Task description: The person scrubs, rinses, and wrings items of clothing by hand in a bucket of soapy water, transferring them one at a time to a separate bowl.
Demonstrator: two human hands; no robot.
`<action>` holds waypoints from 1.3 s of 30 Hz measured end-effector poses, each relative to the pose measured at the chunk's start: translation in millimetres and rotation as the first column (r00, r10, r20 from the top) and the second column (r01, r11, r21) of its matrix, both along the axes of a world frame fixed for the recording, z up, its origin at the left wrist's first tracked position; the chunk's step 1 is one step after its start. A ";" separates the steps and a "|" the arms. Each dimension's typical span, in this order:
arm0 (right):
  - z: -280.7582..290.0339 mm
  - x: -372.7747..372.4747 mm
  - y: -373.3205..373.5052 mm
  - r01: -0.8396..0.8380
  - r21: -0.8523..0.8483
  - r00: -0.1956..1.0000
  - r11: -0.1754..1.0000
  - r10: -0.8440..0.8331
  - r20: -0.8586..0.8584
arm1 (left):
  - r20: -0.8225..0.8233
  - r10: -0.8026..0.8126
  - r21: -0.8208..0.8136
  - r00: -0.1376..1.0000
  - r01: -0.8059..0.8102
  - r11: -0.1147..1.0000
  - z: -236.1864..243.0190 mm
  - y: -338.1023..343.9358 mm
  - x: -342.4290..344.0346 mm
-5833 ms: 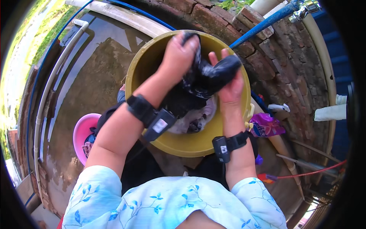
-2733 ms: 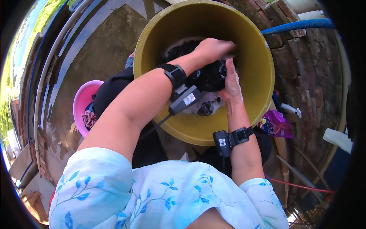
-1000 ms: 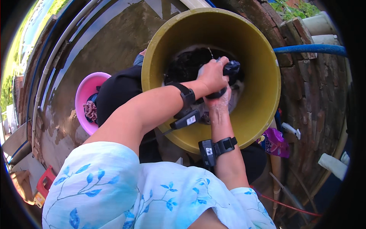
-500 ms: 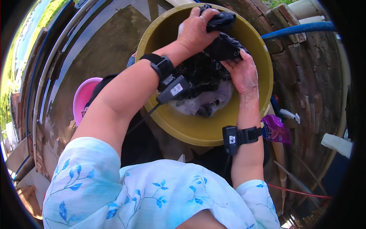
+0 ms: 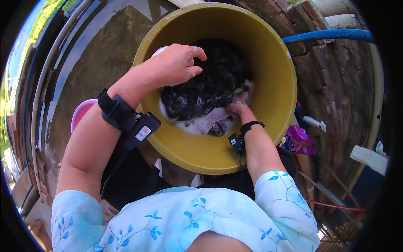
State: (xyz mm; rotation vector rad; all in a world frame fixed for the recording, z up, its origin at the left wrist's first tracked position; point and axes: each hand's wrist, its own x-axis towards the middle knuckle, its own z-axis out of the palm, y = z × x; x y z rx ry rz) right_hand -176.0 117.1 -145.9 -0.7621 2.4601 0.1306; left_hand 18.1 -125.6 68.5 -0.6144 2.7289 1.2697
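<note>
Wet black clothing [image 5: 201, 90] lies bunched in soapy suds inside a large yellow tub [image 5: 184, 155]. A pale lilac cloth [image 5: 213, 118] is beside it, on the near side. My left hand [image 5: 178, 63] hangs over the left part of the tub, thumb and index finger apart, holding nothing; foam clings to its back. Down in the tub, my right hand [image 5: 238, 106] has its fingers closed on the lilac cloth at its right edge. Its fingertips are partly hidden by the cloth and suds.
A pink basin [image 5: 82, 113] stands left of the tub. To the right are a purple packet [image 5: 299, 140], a blue hose [image 5: 327, 36] and stacked bricks [image 5: 336, 84]. A pale pipe [image 5: 40, 88] runs along the wet floor at the left.
The black item held up in both hands at the tub's far side is back down among the clothing. My left hand moved left and came away empty; my right hand moved down to the lilac cloth.
</note>
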 end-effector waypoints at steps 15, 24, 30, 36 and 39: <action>101.2 48.2 -30.8 0.149 -0.369 0.711 0.918 0.160 0.684 | 0.054 -0.143 -0.043 0.988 0.145 0.989 -17.1 26.6 -8.3; 232.6 52.4 -28.0 0.200 -0.561 0.921 0.804 0.042 0.388 | -0.114 -0.203 0.316 0.972 0.230 0.920 -64.9 76.2 -42.1; 292.0 32.1 -35.1 0.266 -0.722 0.917 0.639 0.064 0.395 | -0.263 -0.067 0.364 0.962 0.164 0.917 -47.0 59.9 -55.1; 285.6 -0.2 -22.7 0.611 -0.766 0.759 0.200 0.128 0.639 | -0.387 0.004 0.624 0.922 0.259 0.737 -13.6 48.1 -67.0; 259.9 6.1 -29.1 0.830 -0.549 0.529 0.102 0.170 0.832 | -0.557 0.165 0.596 0.814 0.254 0.762 -7.4 47.3 -65.4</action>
